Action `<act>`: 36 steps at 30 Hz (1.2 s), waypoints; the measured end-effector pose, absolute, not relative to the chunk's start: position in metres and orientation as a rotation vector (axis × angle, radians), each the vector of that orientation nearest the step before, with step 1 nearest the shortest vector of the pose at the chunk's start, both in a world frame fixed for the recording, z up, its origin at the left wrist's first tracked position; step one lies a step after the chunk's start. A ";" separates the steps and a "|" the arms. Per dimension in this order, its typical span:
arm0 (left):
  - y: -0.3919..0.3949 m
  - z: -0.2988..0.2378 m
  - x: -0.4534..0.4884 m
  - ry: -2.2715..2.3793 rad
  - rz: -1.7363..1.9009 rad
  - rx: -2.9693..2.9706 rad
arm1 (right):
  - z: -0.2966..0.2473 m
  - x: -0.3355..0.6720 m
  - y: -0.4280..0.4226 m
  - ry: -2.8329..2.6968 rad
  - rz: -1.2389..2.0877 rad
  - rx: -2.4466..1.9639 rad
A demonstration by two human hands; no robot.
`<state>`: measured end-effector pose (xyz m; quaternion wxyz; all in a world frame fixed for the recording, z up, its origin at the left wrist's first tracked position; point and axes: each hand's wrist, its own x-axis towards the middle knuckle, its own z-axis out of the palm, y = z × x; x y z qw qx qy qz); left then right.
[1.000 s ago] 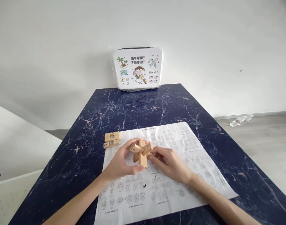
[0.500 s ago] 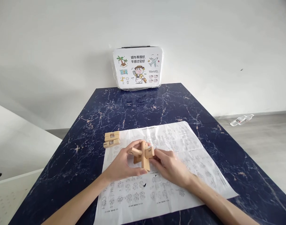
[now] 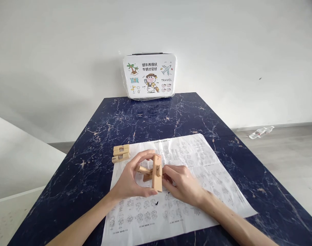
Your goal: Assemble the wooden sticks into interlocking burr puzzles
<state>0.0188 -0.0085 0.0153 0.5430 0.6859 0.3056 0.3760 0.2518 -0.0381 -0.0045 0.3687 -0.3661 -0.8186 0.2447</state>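
Observation:
Above the printed sheet, both hands hold a partly interlocked wooden burr puzzle (image 3: 157,177). My left hand (image 3: 129,177) grips an upright, notched piece marked 1, thumb at its lower end and fingers round its top. Other pieces cross behind and to the left of that upright one; the marks on them are hard to read. From the right, my right hand (image 3: 183,184) pinches the puzzle's right side, and its fingertips are partly hidden. Several loose notched wooden pieces (image 3: 121,153), one marked 3, lie side by side at the sheet's upper left corner.
The creased paper sheet (image 3: 209,191) with printed diagrams lies on the dark blue marble-patterned table (image 3: 151,123). A white cartoon-printed case (image 3: 149,75) in plastic wrap leans on the wall at the far edge. Clear bottles (image 3: 261,132) lie on the floor at right.
The puzzle has turned in my hands, so the upright piece faces me more squarely. The crossing piece marked 2 now shows less of its face. My right hand has shifted slightly left.

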 end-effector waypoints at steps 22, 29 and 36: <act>0.021 0.012 0.003 1.627 1.067 2.203 | -0.007 0.261 -0.026 -1.685 0.902 -1.194; 0.023 0.004 0.001 1.559 0.880 2.687 | -0.004 0.259 -0.029 -1.679 0.957 -1.192; 0.018 0.015 0.006 1.389 1.216 2.618 | -0.003 0.261 -0.027 -1.692 0.934 -1.199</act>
